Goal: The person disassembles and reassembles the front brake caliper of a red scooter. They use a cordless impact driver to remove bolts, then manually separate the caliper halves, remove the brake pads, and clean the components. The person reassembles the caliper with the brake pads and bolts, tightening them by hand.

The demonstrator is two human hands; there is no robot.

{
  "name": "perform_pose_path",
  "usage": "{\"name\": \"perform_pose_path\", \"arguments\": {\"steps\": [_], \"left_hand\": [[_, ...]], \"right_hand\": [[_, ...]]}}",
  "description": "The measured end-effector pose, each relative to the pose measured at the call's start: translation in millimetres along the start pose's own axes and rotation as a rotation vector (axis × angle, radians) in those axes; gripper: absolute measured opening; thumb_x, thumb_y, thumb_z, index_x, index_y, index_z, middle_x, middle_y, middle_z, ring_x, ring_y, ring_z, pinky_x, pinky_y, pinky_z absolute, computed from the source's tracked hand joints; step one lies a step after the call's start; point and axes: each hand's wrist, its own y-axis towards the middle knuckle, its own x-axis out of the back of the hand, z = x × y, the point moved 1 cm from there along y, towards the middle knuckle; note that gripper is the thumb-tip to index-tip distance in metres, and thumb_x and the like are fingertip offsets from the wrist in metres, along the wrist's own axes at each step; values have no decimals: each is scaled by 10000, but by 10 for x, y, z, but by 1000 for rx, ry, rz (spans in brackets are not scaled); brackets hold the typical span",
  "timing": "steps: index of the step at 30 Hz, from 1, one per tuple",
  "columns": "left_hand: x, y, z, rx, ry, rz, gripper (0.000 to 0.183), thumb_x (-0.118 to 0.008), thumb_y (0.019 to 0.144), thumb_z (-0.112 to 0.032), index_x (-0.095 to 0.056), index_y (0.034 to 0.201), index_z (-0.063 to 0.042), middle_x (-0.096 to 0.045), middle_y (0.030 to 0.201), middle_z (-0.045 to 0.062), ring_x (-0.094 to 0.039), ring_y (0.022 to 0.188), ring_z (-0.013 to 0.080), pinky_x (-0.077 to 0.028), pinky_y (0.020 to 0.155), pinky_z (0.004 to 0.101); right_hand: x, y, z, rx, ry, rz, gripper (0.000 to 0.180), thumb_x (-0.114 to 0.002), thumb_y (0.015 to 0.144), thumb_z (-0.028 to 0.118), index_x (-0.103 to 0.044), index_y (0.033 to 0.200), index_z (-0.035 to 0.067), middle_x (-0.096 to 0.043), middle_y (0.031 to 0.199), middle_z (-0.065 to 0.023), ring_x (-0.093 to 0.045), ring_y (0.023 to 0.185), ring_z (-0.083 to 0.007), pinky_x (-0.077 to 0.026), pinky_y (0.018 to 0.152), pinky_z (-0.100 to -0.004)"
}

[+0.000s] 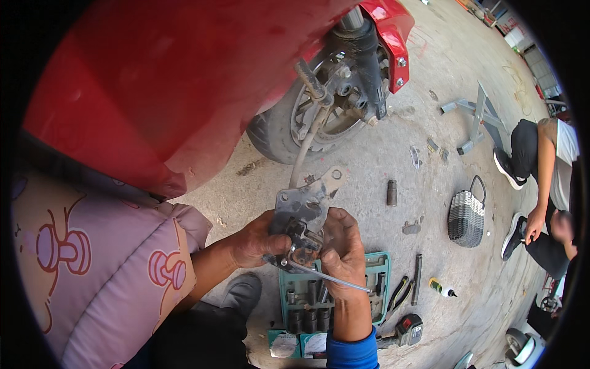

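My left hand (262, 242) grips a dark metal brake caliper (302, 233) on its bracket from the left side, thumb pressed near the middle. On the other side, my right hand (343, 253) has its fingers curled against the same part. The bracket's upper arm has a round hole and points up and right. A thin metal rod (329, 277) sticks out of the caliper's lower end, across my right wrist. A hose (306, 147) runs down from the scooter's front fork (364, 60) to behind the bracket. The front wheel (281, 124) stands beyond, under red bodywork (152, 83).
Below the hands lies a green socket set case (387, 295), with pliers (398, 295), a cordless tool (409, 330) and a small bottle (441, 287) to its right. A loose socket (392, 193), brake pads (411, 227), woven basket (466, 219) and metal stand (479, 115) are farther off. Another person crouches at right.
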Motion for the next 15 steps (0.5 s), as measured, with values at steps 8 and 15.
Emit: {"name": "perform_pose_path", "arguments": {"steps": [8,15], "left_hand": [[-36,-23,-39,-34,99,-57,1057,-855,811,-489,-306,1543,41,-621,1335,169,-659,1179,232,-535,1006,346],[-62,-105,-102,-6,119,-73,902,-766,887,-518,-382,1497,23,-620,1320,136,-637,1170,209,-532,967,346]], "right_hand": [[-84,8,-18,-204,97,45,1042,-935,687,524,-444,1401,-54,-549,1380,-148,-545,1265,-236,-478,1058,-387],[-89,50,-65,-206,85,117,1048,-905,710,572,-432,1403,-55,-563,1338,-134,-554,1240,-222,-457,1066,-357]]}}
